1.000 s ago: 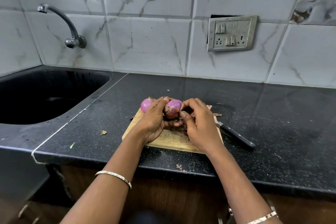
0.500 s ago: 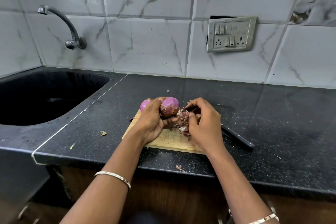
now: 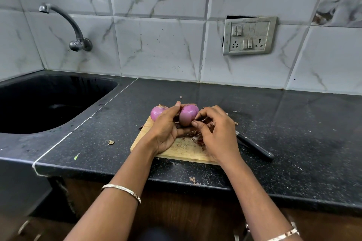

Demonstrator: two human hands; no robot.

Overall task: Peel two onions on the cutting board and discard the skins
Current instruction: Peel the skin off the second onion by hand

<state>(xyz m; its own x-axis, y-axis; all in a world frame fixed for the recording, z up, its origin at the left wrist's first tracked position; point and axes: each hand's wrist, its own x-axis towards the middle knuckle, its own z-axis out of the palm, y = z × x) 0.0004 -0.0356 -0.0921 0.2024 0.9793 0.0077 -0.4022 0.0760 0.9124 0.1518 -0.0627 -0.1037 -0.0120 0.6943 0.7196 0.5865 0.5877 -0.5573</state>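
Both hands on one onion, just above the board

The left hand (image 3: 166, 129) cups the onion (image 3: 187, 115) from the left, palm up, thumb up along its side and fingers curled under it. The right hand (image 3: 217, 135) comes in from the right, wrist bent, thumb and forefinger pinching at the onion's lower edge. The second onion (image 3: 156, 112) sits on the cutting board's (image 3: 182, 149) far left corner, behind the left thumb. Loose skins (image 3: 197, 137) lie on the board under the right hand, and a knife (image 3: 254, 147) is just off its right edge.

Two onions were counted: left onion (image 3: 156, 112), right onion (image 3: 187, 115). Two hands: left hand (image 3: 166, 129), right hand (image 3: 217, 133). One cutting board (image 3: 182, 150), one knife (image 3: 254, 147), one tap (image 3: 66, 23), one sink (image 3: 58, 94).
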